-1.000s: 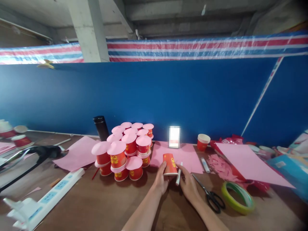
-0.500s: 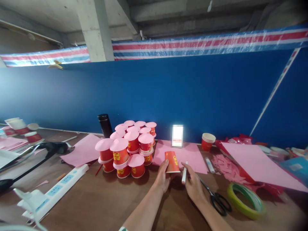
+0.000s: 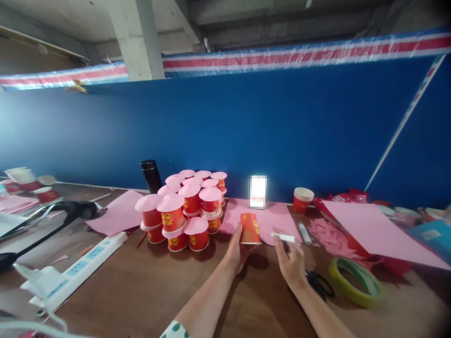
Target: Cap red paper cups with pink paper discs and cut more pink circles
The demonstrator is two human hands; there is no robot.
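Observation:
My left hand (image 3: 237,256) is wrapped round a red paper cup (image 3: 249,229) with yellow characters, its pale rim edge lowest in view. My right hand (image 3: 291,263) pinches a slim white tube shaped like a marker (image 3: 283,237), held almost level to the right of the cup. Its exact kind cannot be made out. Below both lies pink paper (image 3: 278,217) on the table. To the left stand stacked red cups (image 3: 172,219) with pink paper discs on and between them. Scissors (image 3: 320,284), partly hidden by my right hand, lie beside it.
Yellow-green tape (image 3: 371,299) lies at right, near pink paper scraps (image 3: 329,237) and a large pink sheet (image 3: 373,230). A white tube (image 3: 305,234) and a red cup (image 3: 303,203) are behind. A power strip (image 3: 82,267) and black flask (image 3: 151,176) are left.
My right hand has moved slightly right, and the white tube has turned from upright to nearly level. My left hand still holds the cup. The whole view has shifted a little.

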